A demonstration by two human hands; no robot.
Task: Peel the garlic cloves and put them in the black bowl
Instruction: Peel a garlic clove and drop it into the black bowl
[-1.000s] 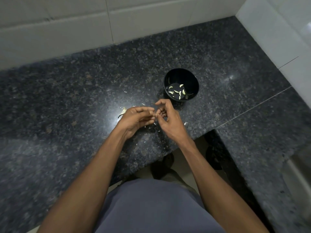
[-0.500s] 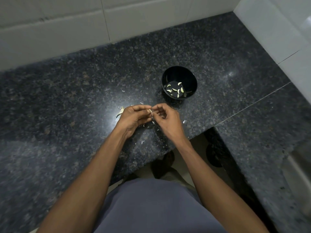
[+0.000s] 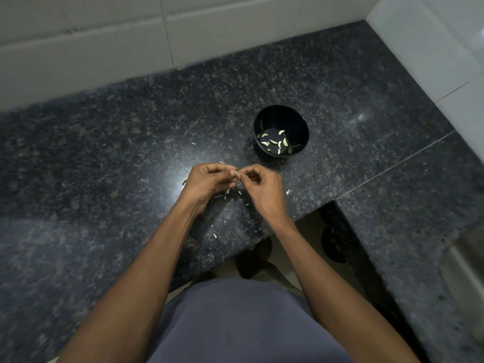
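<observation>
While both hands meet above the dark speckled worktop [image 3: 104, 153], the left hand [image 3: 209, 182] has its fingers curled and pinches a small garlic clove [image 3: 237, 173] at its fingertips, and the right hand [image 3: 264, 187], fingers also curled, pinches the same clove from the other side. Beyond the hands, near them but apart, stands the black bowl [image 3: 301, 121], holding several peeled cloves [image 3: 275, 142] on its bottom. Pale scraps of garlic skin [image 3: 227, 193] lie scattered on the worktop beneath and around the hands.
</observation>
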